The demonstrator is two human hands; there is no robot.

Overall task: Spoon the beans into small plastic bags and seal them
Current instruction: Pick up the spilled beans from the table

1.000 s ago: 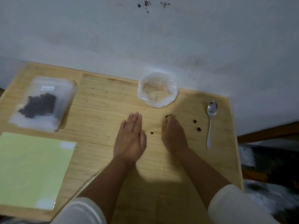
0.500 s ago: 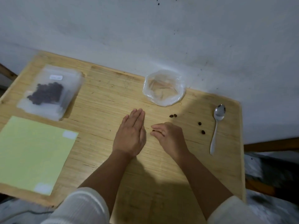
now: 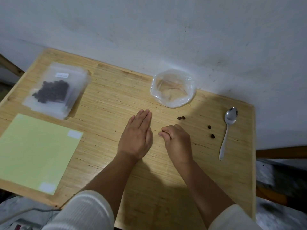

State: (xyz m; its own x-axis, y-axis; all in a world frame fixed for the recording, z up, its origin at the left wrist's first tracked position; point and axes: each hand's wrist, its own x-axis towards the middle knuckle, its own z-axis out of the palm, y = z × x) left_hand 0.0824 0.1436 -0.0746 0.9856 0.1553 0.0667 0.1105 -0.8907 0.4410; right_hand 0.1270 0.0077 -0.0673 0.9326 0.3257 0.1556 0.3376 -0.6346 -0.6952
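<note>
While my right hand (image 3: 178, 140) pinches one small dark bean (image 3: 162, 130) in curled fingers (image 3: 163, 134), the left hand (image 3: 137, 136) lies flat, fingers together; two loose dark beans (image 3: 181, 118) lie just beyond on the wooden counter (image 3: 108, 100), nearer the right.

Head camera looks steeply down, close over the table (image 3: 106, 103)
</note>
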